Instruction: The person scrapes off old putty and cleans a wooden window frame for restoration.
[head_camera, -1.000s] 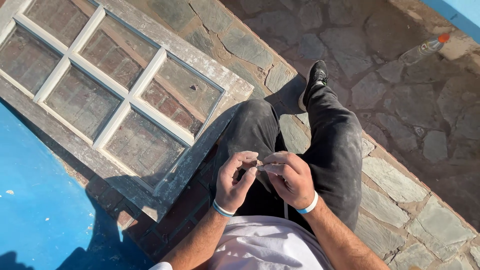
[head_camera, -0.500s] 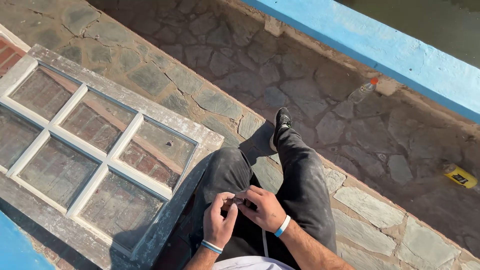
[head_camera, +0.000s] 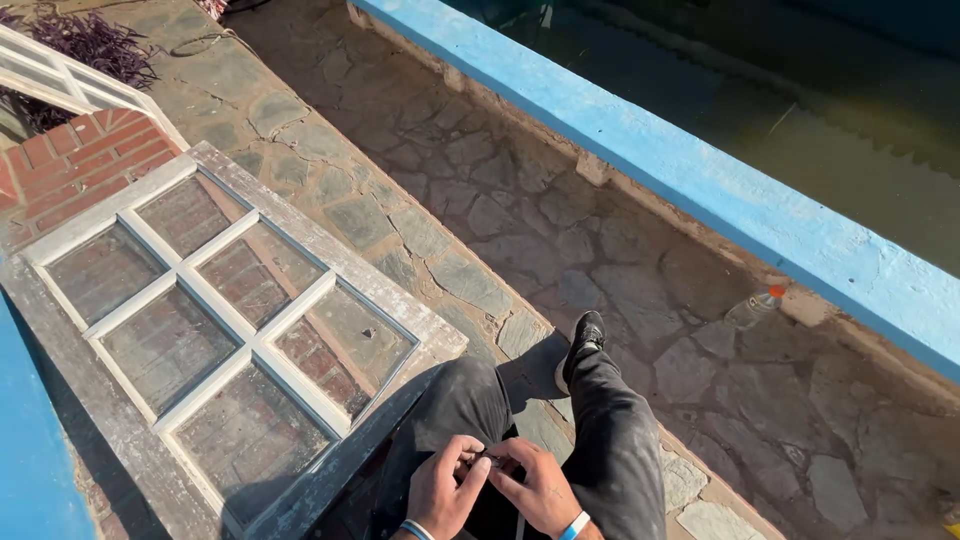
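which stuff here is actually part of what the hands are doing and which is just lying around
In hand:
- left hand and right hand, pinching a small dark item between them, too small to identify
- white-framed window sash, lying flat next to the person's knee

Lying about:
- clear plastic bottle with orange cap by the blue wall
- black shoe, simply worn

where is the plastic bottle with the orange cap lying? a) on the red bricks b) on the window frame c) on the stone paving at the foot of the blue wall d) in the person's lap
c: the plastic bottle lies on its side on the stone paving right below the blue wall, well away from the window frame and from both hands, left hand and right hand, which meet over the lap.
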